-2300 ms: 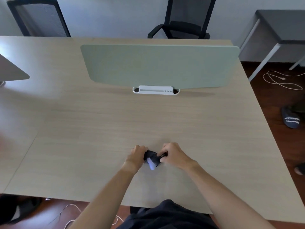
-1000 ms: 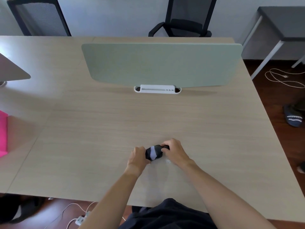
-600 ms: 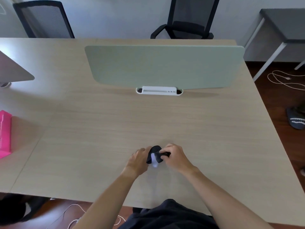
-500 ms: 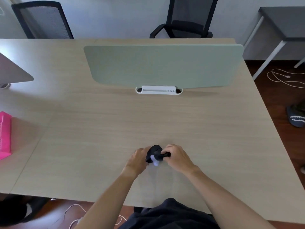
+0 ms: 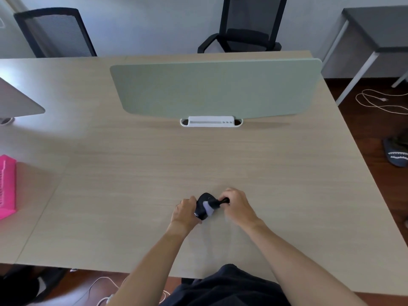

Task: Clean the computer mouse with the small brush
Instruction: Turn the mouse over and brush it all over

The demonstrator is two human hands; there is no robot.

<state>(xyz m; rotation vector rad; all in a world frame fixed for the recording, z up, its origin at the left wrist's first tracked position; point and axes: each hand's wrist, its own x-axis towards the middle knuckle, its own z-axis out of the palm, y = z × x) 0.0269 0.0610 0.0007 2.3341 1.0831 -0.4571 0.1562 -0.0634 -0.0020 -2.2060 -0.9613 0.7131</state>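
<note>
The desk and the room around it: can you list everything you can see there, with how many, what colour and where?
Desk: one, light wood, fills the view.
Divider panel: one, pale green, upright at the far side in a white holder.
Office chairs: two, black, behind the desk.
Tray: one, pink, left edge.
Side table: one, grey, far right.
Cable: one, pale, on the floor at right.
Slipper: one, dark, on the floor at right.
Computer mouse: one, black, near centre, held.
Small brush: one, dark handle, pale bristles on the mouse.
Left hand: grips the mouse.
Right hand: grips the brush.
</note>
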